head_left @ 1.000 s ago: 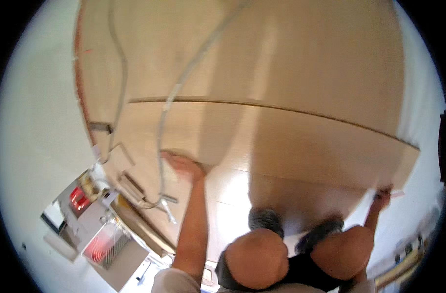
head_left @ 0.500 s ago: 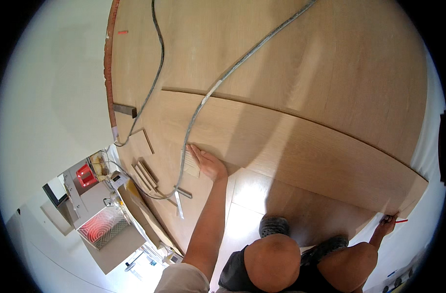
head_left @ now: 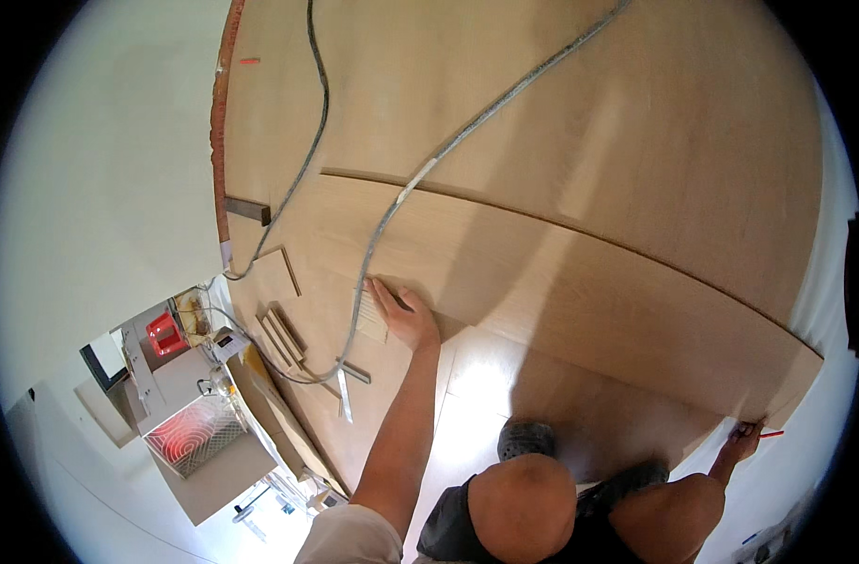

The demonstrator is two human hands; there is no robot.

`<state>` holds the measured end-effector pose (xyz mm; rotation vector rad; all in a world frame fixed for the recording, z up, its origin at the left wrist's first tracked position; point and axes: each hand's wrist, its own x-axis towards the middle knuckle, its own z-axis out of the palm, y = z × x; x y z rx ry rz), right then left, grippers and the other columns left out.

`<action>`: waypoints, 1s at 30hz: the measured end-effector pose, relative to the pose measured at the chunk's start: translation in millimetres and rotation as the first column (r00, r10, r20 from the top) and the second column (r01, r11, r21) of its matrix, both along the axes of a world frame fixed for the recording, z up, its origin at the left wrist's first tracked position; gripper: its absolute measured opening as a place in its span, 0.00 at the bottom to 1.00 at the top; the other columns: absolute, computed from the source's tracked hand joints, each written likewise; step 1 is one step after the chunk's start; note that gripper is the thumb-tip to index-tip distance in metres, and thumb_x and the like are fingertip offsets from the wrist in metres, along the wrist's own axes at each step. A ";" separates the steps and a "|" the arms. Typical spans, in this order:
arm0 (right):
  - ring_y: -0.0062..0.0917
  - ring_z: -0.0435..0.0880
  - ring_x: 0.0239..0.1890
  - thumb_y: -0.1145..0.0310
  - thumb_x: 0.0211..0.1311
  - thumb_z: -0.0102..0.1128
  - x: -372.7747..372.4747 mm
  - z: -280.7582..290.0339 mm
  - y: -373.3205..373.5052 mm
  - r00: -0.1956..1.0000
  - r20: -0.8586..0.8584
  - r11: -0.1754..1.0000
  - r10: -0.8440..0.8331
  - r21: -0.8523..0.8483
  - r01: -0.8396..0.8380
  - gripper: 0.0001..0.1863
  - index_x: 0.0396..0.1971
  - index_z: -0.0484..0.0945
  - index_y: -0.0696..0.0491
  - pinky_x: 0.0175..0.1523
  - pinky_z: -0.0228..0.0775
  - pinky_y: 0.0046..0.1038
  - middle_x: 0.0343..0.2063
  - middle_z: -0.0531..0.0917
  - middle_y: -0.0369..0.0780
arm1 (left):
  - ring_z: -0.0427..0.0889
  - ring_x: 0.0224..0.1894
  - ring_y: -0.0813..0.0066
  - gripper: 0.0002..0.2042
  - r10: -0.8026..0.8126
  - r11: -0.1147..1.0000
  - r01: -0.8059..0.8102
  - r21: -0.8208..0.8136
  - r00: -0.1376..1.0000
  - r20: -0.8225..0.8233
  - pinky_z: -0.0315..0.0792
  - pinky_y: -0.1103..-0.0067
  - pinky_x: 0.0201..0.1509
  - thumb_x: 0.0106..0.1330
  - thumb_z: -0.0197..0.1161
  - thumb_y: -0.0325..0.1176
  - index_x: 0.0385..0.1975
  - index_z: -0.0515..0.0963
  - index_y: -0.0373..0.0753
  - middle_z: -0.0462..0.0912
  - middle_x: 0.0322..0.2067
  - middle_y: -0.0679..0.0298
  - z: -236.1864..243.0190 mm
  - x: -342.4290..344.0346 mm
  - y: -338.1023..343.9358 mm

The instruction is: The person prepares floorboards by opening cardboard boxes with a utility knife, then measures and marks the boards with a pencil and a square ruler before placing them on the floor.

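Note:
A long, light wood-coloured floor plank (head_left: 580, 273) lies across the wooden floor in front of my knees. My left hand (head_left: 406, 315) rests on the boards near the plank's left part, fingers stretched out beside a grey cable (head_left: 381, 230). Just under its fingertips and palm is a small ribbed, pale piece (head_left: 369, 318). Far to the right, at the plank's near right corner, my right hand (head_left: 744, 440) is closed around a red pencil (head_left: 773, 434). Its fingers touch or nearly touch the plank's end; the exact contact is too small to make out.
Short board offcuts (head_left: 281, 336) and a dark block (head_left: 248, 209) lie to the left. A second cable (head_left: 319, 122) runs along the floor near the white wall (head_left: 110, 188). A long cardboard box (head_left: 277, 409), a red stool (head_left: 164, 334) and a patterned box (head_left: 193, 434) stand at lower left.
My right hand and the pencil have shifted slightly toward me along the plank's right end. The left hand stays in place; the view has tilted a little.

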<state>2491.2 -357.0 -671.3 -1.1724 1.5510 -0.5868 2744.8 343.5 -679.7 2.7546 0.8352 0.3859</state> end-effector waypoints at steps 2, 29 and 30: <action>0.12 0.58 0.13 0.48 0.68 0.63 -0.9 -2.0 -0.1 1.000 -0.020 1.000 -0.002 -0.023 0.002 0.24 0.16 0.68 0.44 0.17 0.44 0.20 0.13 0.64 0.26 | 0.57 0.74 0.48 0.27 0.003 1.000 -0.003 0.001 1.000 -0.006 0.57 0.64 0.75 0.72 0.46 0.34 0.69 0.61 0.27 0.56 0.73 0.47 0.5 -3.1 1.2; 0.17 0.69 0.12 0.49 0.67 0.64 29.5 -7.7 62.7 0.997 0.046 0.998 0.064 -0.027 -0.063 0.24 0.18 0.65 0.45 0.14 0.54 0.19 0.12 0.67 0.29 | 0.62 0.71 0.46 0.29 -0.025 0.996 0.022 0.089 0.999 0.032 0.58 0.65 0.74 0.76 0.40 0.45 0.68 0.62 0.27 0.61 0.70 0.44 10.7 3.7 58.6; 0.17 0.69 0.12 0.49 0.67 0.64 27.8 -8.2 61.2 0.997 0.047 0.998 0.060 -0.026 -0.059 0.24 0.18 0.65 0.45 0.14 0.54 0.19 0.12 0.67 0.29 | 0.62 0.71 0.47 0.29 -0.021 0.995 0.018 0.098 0.999 0.032 0.58 0.65 0.75 0.76 0.40 0.44 0.68 0.62 0.27 0.61 0.70 0.44 6.3 0.7 67.0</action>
